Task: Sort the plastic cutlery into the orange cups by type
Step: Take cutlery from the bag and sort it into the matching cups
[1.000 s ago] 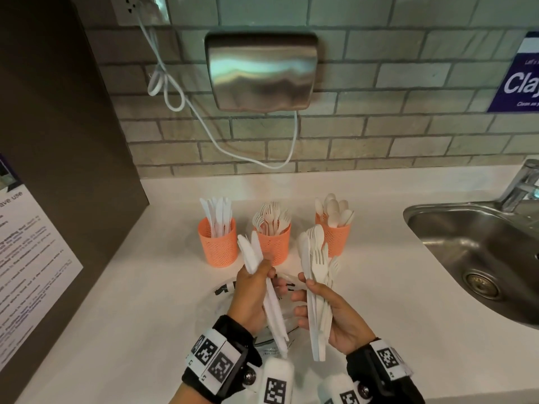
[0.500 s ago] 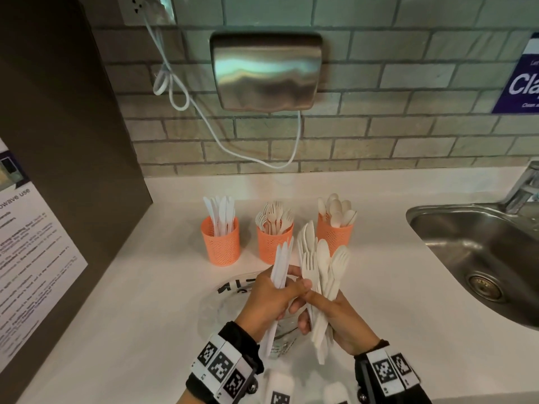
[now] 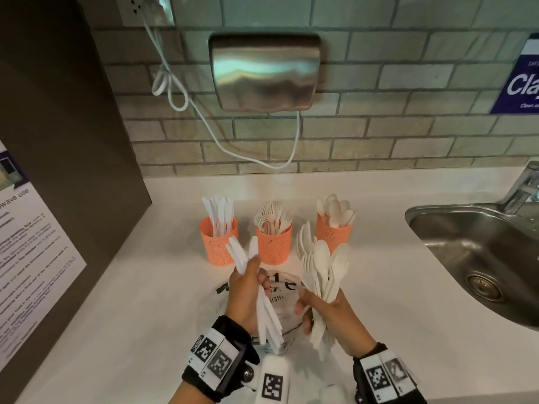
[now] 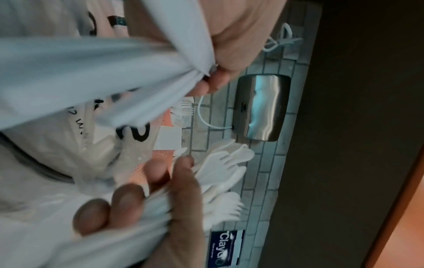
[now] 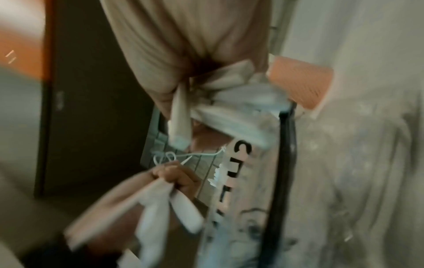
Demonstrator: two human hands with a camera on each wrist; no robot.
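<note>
Three orange mesh cups stand in a row on the white counter: the left cup (image 3: 218,246) holds knives, the middle cup (image 3: 273,247) forks, the right cup (image 3: 334,233) spoons. In front of them my left hand (image 3: 247,285) grips a few white knives (image 3: 267,314), blades up near the left cup. My right hand (image 3: 324,307) grips a fanned bundle of spoons and forks (image 3: 320,265). The two hands are apart. In the blurred left wrist view the bundle (image 4: 223,174) shows past my right hand's fingers (image 4: 160,181). The right wrist view shows my left hand (image 5: 175,174) and one cup (image 5: 302,83).
A clear printed plastic bag (image 3: 281,288) lies on the counter under my hands. A steel sink (image 3: 472,258) with a tap (image 3: 522,188) is at the right. A hand dryer (image 3: 264,71) and white cable (image 3: 204,121) hang on the brick wall. A dark panel (image 3: 73,141) bounds the left.
Half a second ago the hands touched at the bundle. Now my left hand has drawn away to the left with its knives, and the right hand's bundle has shifted right.
</note>
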